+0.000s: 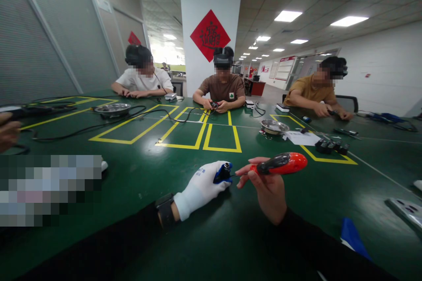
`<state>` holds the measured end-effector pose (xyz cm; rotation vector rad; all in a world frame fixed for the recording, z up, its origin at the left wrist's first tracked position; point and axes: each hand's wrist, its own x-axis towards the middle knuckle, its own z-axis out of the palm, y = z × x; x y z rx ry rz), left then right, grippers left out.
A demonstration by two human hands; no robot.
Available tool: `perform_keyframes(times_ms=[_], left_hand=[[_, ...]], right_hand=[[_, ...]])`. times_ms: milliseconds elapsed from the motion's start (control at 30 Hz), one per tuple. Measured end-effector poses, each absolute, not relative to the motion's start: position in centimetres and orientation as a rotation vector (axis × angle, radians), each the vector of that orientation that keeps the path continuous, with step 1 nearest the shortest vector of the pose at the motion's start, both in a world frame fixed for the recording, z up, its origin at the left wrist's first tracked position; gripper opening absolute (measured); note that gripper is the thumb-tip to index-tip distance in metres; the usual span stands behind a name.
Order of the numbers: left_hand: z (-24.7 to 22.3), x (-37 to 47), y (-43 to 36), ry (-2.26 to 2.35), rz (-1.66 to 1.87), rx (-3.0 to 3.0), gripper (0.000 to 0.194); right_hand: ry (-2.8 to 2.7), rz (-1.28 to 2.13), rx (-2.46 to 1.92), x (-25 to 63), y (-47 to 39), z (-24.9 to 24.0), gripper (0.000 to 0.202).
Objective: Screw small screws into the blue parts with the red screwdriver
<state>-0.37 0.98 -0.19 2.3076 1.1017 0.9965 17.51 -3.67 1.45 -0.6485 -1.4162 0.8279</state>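
My left hand [206, 180], in a white glove with blue fingertips, is closed around a small black part with a metal top [226, 170]. What kind of part it is I cannot make out. Bare, my right hand [268, 189] grips a screwdriver [281, 163] with a red and black handle. Its thin shaft points left, and the tip meets or nearly meets the black part; the exact contact is too small to tell. Both hands are above the green table, close together in front of me.
Yellow tape [222, 149] marks rectangles on the green table [148, 193]. Metal bowls stand at left [112, 109] and right [274, 126]. Several black parts [331, 145] lie by a white paper [301, 138]. A blue-and-white cloth item [354, 237] is near my right forearm. Co-workers sit opposite; cables cross the table.
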Motion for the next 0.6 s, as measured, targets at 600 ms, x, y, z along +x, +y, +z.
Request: perform_keyframes(times_ms=[600], left_hand=[[-0.25, -0.54, 0.95, 1.044, 0.976, 2.257, 0.046]], right_hand=[[-1.477, 0.731, -0.654, 17.69, -3.64, 1.07, 0.018]])
